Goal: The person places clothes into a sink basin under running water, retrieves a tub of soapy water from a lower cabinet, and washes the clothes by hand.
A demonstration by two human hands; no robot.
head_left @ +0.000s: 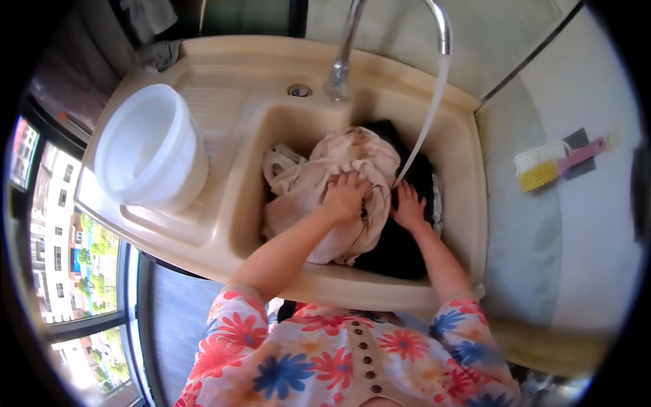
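Observation:
Light pink cloth [298, 203] lies bunched in the beige sink [251, 169], with black cloth [390, 251] to its right and partly under it. My left hand [346, 197] rests on the pink cloth, fingers spread over its folds. On the black cloth, close to the pink cloth's right edge, lies my right hand [409, 205] with its fingers apart. A stream of water [434, 102] falls from the curved faucet [442, 30] and lands between my two hands. White cloth [281, 166] shows at the sink's left side.
A white bucket [193, 156] stands on the ribbed drainboard [217, 88] at the left. A grey rag [159, 56] lies on the back left corner. A brush with yellow bristles [540, 176] hangs on the right wall. Windows are at the far left.

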